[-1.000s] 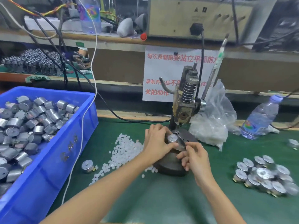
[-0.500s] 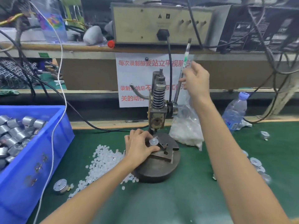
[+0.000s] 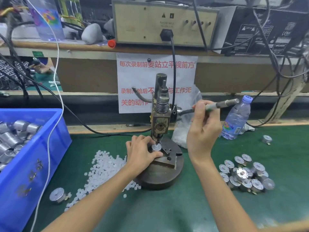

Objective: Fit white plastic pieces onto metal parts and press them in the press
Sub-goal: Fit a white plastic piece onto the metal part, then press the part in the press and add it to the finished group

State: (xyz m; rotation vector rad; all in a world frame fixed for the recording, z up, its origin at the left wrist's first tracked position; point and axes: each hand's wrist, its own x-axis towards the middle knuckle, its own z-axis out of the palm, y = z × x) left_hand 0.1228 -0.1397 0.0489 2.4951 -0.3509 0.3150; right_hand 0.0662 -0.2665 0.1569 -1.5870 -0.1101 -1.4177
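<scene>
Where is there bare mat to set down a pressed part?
Bare green mat lies in front of the press base, and between the water bottle and the pile of metal parts. Crowded: white plastic pieces between base and blue bin.

It is a factory assembly bench: a hand press (image 3: 160,118) on a green mat (image 3: 167,211), a blue bin (image 3: 33,164) of metal parts (image 3: 10,139), loose white plastic pieces (image 3: 103,163) and a cabled equipment box (image 3: 150,22) overhead.

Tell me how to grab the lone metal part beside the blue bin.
Come from above and pinch the metal part across its round wall, front and back: tabs stick out on its right, and the blue bin crowds its left.
</scene>
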